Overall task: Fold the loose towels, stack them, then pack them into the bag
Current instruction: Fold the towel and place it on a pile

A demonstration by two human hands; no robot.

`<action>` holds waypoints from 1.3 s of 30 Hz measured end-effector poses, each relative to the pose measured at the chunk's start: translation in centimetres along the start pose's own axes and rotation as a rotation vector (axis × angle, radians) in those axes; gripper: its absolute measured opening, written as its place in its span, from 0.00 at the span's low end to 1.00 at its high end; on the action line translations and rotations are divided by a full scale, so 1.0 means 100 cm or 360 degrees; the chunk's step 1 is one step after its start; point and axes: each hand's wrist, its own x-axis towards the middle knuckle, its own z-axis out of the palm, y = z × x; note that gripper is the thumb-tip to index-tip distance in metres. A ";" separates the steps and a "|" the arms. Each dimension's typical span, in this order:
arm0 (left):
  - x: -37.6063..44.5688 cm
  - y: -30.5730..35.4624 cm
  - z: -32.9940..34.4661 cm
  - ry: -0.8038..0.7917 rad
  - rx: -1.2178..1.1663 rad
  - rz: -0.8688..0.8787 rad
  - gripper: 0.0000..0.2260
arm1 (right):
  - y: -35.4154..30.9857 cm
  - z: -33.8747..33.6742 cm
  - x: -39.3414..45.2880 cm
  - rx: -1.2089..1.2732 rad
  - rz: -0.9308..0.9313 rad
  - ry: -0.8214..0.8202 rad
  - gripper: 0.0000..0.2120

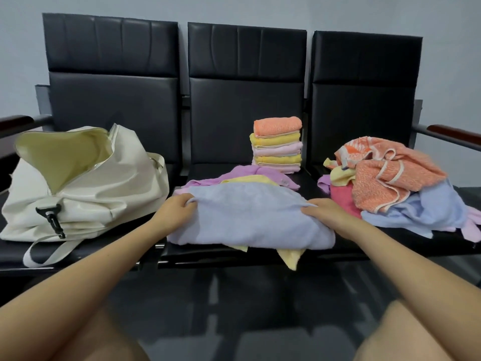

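Honestly, your left hand (179,207) and right hand (318,210) both pinch the blue towel (250,220), but the yellow towel (290,257) underneath might drag along and slide off.

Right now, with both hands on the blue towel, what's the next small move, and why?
Probably carry the pinched far edge toward you to fold it in half. The left hand and right hand each pinch the far edge of the blue towel, which lies spread over a yellow towel. The folded stack waits behind; the bag gapes open.
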 end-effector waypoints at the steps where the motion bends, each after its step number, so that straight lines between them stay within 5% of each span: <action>1: 0.006 -0.001 0.002 0.0029 -0.0022 -0.0021 0.14 | 0.003 0.000 0.006 0.0001 -0.0003 0.0053 0.12; 14: 0.109 -0.011 0.033 0.0416 0.0023 -0.0068 0.10 | -0.007 0.026 0.120 -0.0014 -0.0091 0.0773 0.10; 21: 0.135 -0.033 0.066 0.0188 0.0512 -0.0234 0.14 | 0.029 0.036 0.140 -0.0538 0.0150 0.0570 0.09; 28: 0.131 -0.035 0.070 0.0383 0.0332 -0.0235 0.17 | 0.032 0.034 0.133 -0.0611 0.0085 0.0624 0.17; 32: 0.116 -0.022 0.071 0.0425 0.0460 -0.0011 0.18 | 0.032 0.029 0.115 -0.0510 0.0067 0.0578 0.22; 39: 0.083 0.036 0.079 0.0284 -0.0032 0.0542 0.16 | 0.018 0.020 0.094 -0.0143 0.0614 0.0323 0.31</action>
